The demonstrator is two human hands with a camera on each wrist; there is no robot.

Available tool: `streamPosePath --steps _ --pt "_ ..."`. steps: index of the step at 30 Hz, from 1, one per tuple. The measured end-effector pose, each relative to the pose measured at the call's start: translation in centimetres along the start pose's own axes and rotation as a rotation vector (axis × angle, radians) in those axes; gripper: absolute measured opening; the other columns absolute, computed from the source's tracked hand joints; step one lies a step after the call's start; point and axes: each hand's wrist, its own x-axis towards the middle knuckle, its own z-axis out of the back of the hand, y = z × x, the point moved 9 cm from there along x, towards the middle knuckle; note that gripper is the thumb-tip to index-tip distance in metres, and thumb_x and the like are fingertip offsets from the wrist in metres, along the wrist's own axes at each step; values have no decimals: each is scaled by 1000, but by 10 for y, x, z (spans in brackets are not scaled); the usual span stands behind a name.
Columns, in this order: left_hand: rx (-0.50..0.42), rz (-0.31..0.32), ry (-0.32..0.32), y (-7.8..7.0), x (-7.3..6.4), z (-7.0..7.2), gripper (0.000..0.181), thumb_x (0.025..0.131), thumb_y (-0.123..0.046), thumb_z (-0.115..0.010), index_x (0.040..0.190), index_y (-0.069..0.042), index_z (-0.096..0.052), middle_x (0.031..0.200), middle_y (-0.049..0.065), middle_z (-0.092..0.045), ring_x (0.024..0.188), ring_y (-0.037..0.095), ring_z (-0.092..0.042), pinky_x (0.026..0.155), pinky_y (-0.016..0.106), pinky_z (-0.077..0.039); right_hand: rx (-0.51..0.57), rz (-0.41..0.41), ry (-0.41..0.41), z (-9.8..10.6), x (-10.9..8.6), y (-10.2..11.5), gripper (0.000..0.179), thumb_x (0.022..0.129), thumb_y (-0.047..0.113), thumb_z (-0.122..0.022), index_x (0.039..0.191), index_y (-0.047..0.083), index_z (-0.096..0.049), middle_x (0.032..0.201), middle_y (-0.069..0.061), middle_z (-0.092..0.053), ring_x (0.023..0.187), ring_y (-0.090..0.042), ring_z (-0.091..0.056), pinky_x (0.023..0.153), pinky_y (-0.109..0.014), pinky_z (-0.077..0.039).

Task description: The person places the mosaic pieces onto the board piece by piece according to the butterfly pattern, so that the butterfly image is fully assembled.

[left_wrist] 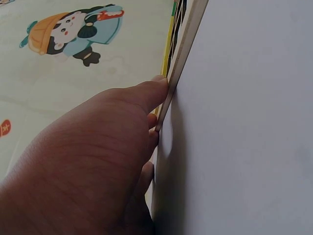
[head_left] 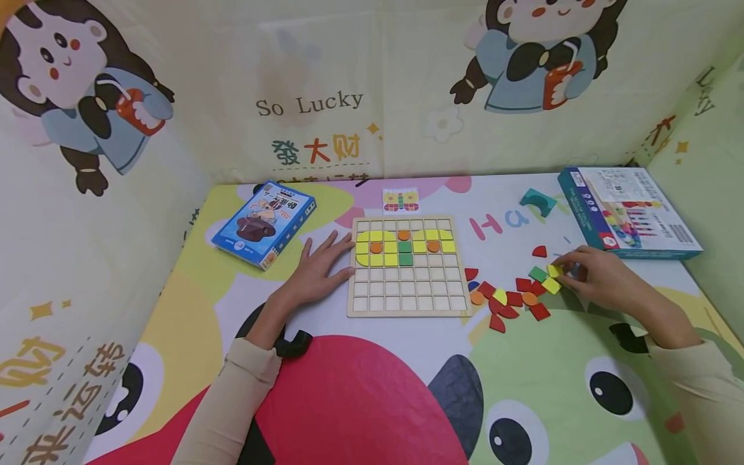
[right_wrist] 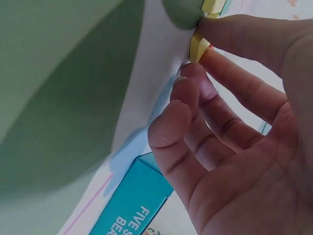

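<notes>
My left hand (head_left: 316, 271) lies at the left edge of a wooden grid board (head_left: 407, 314), fingers fairly straight, the thumb and fingertips right at the rim. Yellow, orange and green tiles fill several cells in the board's upper rows. Over on the right, my right hand (head_left: 607, 281) pinches a yellow tile (right_wrist: 196, 47) between thumb and index finger, its other fingers loosely bent. Close to those fingertips lie another yellow tile (head_left: 551, 285) and a green tile (head_left: 537, 274). Loose red tiles (head_left: 539, 312) and orange round tiles (head_left: 529, 299) spread between this hand and the board.
Behind the board is a small card (head_left: 401, 201) with a butterfly pattern. A blue box (head_left: 264, 223) lies at the back left. A teal and white box (head_left: 633, 210) lies at the back right, just beyond the right hand. Printed cloth walls (head_left: 378, 77) enclose the table.
</notes>
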Motion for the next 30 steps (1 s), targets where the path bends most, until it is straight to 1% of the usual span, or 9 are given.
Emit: streamPosePath --steps 5,9,14,19,25,30 --pt "1 1 -1 1 0 0 66 104 -47 -60 164 -25 -42 177 -2 -31 169 28 -9 133 65 11 -21 -16 -4 2 1 3 38 94 19 -80 124 -3 -72 110 -18 -70 95 -27 -64 67 -16 -50" --pt "-3 -2 1 0 1 0 66 104 -47 -60 164 -25 -41 176 -2 -31 170 27 -9 133 64 11 -30 -20 -3 4 4 17 40 95 24 -80 124 -2 -72 111 -18 -70 97 -29 -65 68 -19 -51" --pt "-4 2 1 0 0 0 66 104 -46 -60 164 -25 -42 177 -3 -30 170 28 -9 133 65 11 -7 9 10 2 14 44 40 95 26 -80 126 1 -72 114 -18 -70 98 -27 -65 67 -18 -52" --pt "-4 1 -1 0 1 -1 66 104 -47 -61 164 -25 -42 177 -3 -30 170 28 -9 133 65 11 17 38 31 -9 30 74 39 95 25 -79 128 4 -71 118 -17 -69 97 -24 -63 69 -19 -54" --pt "-1 4 -2 3 2 -3 67 104 -48 -60 164 -26 -41 177 -3 -30 170 27 -9 133 65 11 30 84 30 -21 49 118 38 92 25 -81 124 7 -73 116 -15 -69 94 -22 -62 70 -26 -59" --pt "-4 2 -5 2 1 -1 67 104 -47 -61 164 -26 -42 176 -2 -31 170 27 -9 133 65 11 -18 149 10 -31 67 154 37 92 26 -81 124 7 -74 117 -14 -70 96 -23 -62 78 -36 -63"
